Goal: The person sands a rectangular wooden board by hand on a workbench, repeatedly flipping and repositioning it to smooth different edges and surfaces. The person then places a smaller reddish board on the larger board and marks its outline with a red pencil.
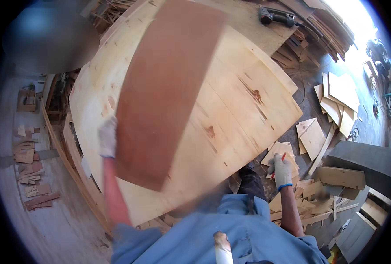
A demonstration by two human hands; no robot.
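Observation:
A long reddish-brown board [160, 97] lies at a slant over a large pale plywood sheet [235, 110] with dark knots. At the brown board's left edge is my left hand [108, 137] in a whitish glove, closed on that edge; motion smears its fingers. My right hand [281, 170], also gloved and with a blue cuff, is off the plywood's right corner. Its fingers are closed round a slim red pencil or pen [284, 156], whose exact kind I cannot make out.
A dark power tool [277, 16] with a cable rests beyond the sheet. Loose plywood pieces [312, 136] and offcuts litter the floor on the right, near a grey block-like surface [358, 156]. More wood scraps [25, 154] lie at far left. A dark blurred shape [50, 37] fills the upper left.

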